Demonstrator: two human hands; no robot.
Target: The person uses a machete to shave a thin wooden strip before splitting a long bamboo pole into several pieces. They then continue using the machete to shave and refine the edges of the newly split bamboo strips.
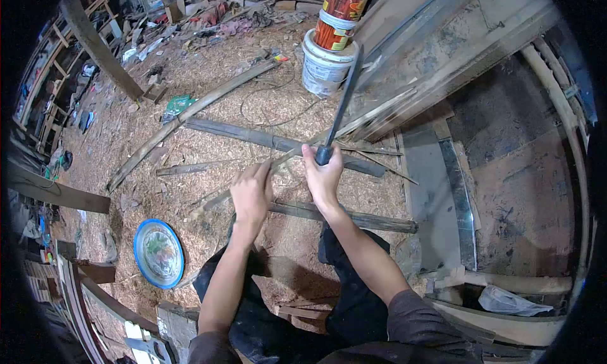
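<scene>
My right hand is closed around the dark handle of a machete, a long, narrow blade that points up and away from me. To its left, my left hand has its fingers curled over a thin strip of wood or bamboo. That strip runs diagonally, from the lower left toward the upper right behind the blade. Beneath both hands lie a dark length of wood and a shorter dark pole, the latter close to my knees.
Wood shavings cover the ground. A long pole lies at the left, and a blue-rimmed basin sits near my left knee. Stacked buckets stand ahead beside large planks. A handsaw is at the lower left.
</scene>
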